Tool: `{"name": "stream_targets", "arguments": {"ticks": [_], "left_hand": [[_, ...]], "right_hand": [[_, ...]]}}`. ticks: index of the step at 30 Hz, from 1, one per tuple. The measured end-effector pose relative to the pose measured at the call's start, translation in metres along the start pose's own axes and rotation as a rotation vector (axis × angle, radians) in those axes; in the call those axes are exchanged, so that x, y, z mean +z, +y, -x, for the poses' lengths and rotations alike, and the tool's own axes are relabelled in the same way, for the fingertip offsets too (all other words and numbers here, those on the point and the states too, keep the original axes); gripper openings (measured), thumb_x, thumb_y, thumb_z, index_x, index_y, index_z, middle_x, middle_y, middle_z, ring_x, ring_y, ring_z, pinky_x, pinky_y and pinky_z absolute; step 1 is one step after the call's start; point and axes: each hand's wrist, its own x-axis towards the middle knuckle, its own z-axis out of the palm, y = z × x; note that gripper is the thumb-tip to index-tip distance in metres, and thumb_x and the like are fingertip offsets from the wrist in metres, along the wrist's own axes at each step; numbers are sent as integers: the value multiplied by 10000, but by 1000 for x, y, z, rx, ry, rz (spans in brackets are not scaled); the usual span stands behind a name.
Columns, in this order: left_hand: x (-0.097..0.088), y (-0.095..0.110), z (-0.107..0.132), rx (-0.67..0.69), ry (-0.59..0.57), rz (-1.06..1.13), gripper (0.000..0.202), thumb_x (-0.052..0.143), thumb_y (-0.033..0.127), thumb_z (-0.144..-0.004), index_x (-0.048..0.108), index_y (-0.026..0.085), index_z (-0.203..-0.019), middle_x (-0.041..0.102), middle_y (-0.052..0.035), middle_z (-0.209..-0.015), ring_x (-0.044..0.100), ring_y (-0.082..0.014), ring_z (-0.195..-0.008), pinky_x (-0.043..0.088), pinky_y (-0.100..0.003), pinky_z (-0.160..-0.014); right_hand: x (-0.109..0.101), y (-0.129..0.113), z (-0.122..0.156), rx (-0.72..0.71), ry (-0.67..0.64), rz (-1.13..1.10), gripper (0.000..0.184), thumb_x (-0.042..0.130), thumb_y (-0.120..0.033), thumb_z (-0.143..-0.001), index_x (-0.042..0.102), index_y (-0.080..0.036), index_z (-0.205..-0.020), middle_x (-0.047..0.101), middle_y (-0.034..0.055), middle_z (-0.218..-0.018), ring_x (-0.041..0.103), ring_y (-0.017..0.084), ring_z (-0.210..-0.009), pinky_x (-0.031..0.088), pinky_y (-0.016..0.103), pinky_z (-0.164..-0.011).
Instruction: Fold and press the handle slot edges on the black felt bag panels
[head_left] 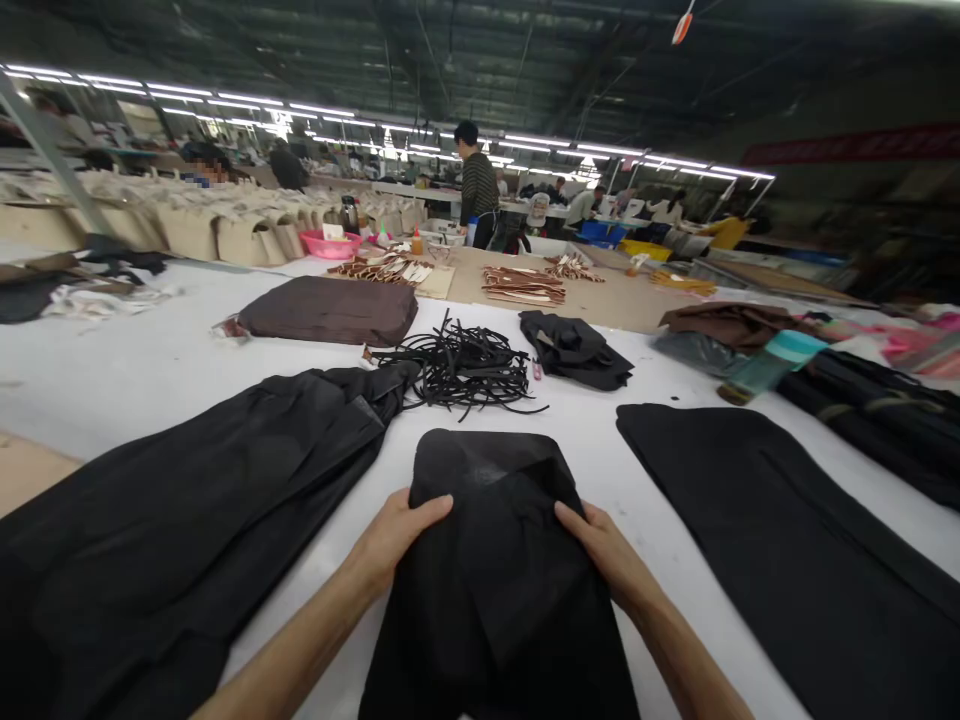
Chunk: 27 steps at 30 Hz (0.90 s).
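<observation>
A black fabric piece (pixel 517 560) with rounded far corners lies before me on the white tabletop, its surface creased in the middle. My left hand (pixel 401 525) grips its left edge, thumb on top and fingers curled underneath. On the opposite edge, my right hand (pixel 596 540) holds it the same way, with the fingers partly hidden below. To the left spreads a long heap of black fabric (pixel 202 490). A stack of flat black panels (pixel 795 540) lies to the right. Just beyond the held piece sits a tangle of thin black strips (pixel 472 365).
Farther back are a folded dark brown bundle (pixel 330 308), a crumpled black cloth (pixel 574 345), and brown strips (pixel 521 283). A teal-lidded bottle (pixel 776 365) leans at the right. A pink basin (pixel 330 243) stands near cream bags (pixel 255 225). A person in a striped top (pixel 478 185) stands beyond.
</observation>
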Motion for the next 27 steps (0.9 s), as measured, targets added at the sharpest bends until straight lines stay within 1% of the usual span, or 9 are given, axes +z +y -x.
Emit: {"name": "stream_targets", "arguments": {"ticks": [3,5,7,10,12,14,18,22,27], "left_hand": [[2,0,-9,16,59,5,323,734,319,-703,661,98,-928,709,-119,-804,669,-257,-723,540,-334,-675],[8,-1,-9,52,79,20,319,706,338,-729,654,110,-945,709,-112,-831,668,-253,-750,539,-328,-684],[13,-2,-5,86,90,24,329,690,359,-745,649,115,-961,708,-105,-851,665,-254,-769,537,-329,-697],[20,-3,2,142,89,3,346,684,380,-752,648,123,-979,705,-93,-883,655,-257,-818,530,-324,-729],[22,-3,5,176,95,-32,352,681,392,-751,651,129,-984,702,-87,-908,645,-264,-859,525,-324,-745],[22,-3,7,203,111,-72,355,677,403,-751,658,132,-979,699,-83,-923,635,-268,-887,519,-323,-757],[19,-5,11,204,89,-104,373,663,424,-760,663,130,-989,695,-91,-928,631,-262,-879,507,-321,-772],[22,-11,17,174,50,-68,385,649,424,-777,658,124,-1018,691,-106,-925,635,-267,-844,515,-323,-723],[19,-16,22,123,-26,-9,346,649,379,-792,658,118,-1019,690,-108,-948,628,-284,-889,523,-344,-745]], "right_hand": [[8,-10,9,-151,415,452,480,496,-472,-799,540,-143,-1145,570,146,-1145,512,337,-1057,353,497,-943],[21,-18,25,-240,542,585,481,486,-480,-806,507,-186,-1186,536,131,-1200,477,336,-1109,344,502,-959],[43,-24,45,-316,450,603,438,508,-479,-809,521,-228,-1168,560,101,-1180,500,311,-1094,397,462,-932],[81,-22,66,-526,319,799,478,613,-389,-740,539,-196,-1171,566,121,-1202,509,341,-1086,429,481,-911],[100,-13,69,-570,335,945,487,632,-261,-689,553,-152,-1157,576,152,-1190,530,365,-1051,449,506,-877],[110,-1,67,-545,376,1012,440,586,-176,-699,562,-125,-1135,593,169,-1159,556,357,-1019,470,499,-852],[110,10,58,-426,342,827,348,511,-262,-819,533,-150,-1148,605,135,-1137,579,286,-1020,495,399,-851],[106,-4,49,-234,258,537,297,481,-347,-847,548,-213,-1104,624,68,-1076,587,239,-985,473,327,-847],[100,-19,39,-137,207,214,325,421,-429,-865,633,-184,-842,647,36,-791,597,212,-764,466,275,-670]]}}
